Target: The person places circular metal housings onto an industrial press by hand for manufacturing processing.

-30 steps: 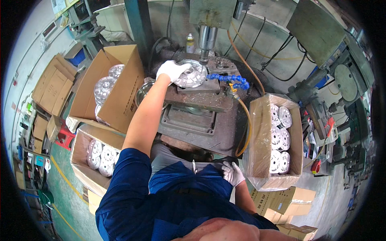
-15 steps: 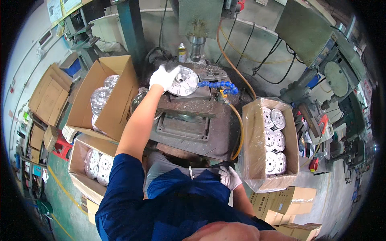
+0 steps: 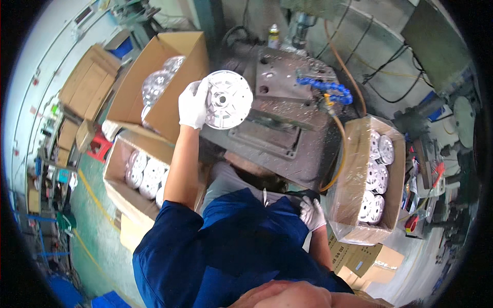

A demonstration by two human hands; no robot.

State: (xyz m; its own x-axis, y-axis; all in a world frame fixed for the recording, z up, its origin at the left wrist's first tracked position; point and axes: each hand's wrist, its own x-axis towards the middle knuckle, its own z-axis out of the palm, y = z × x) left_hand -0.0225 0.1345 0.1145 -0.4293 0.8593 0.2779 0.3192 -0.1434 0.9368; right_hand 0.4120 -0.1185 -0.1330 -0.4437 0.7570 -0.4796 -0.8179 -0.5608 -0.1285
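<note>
Beside the metal block [image 3: 283, 78] — left hand [image 3: 192, 107], fingers [image 3: 204, 90] gripping a silvery disc [image 3: 233, 95]; right hand [image 3: 312, 213] — grip unclear.

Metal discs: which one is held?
The disc in the left hand, left of the blue segmented hose; the boxed discs have no hand on them.

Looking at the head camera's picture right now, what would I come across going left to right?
Lower-left open cardboard box → white-gloved left hand → round metal disc in its grip → spray can → gloved right hand → plastic-wrapped box.
</note>
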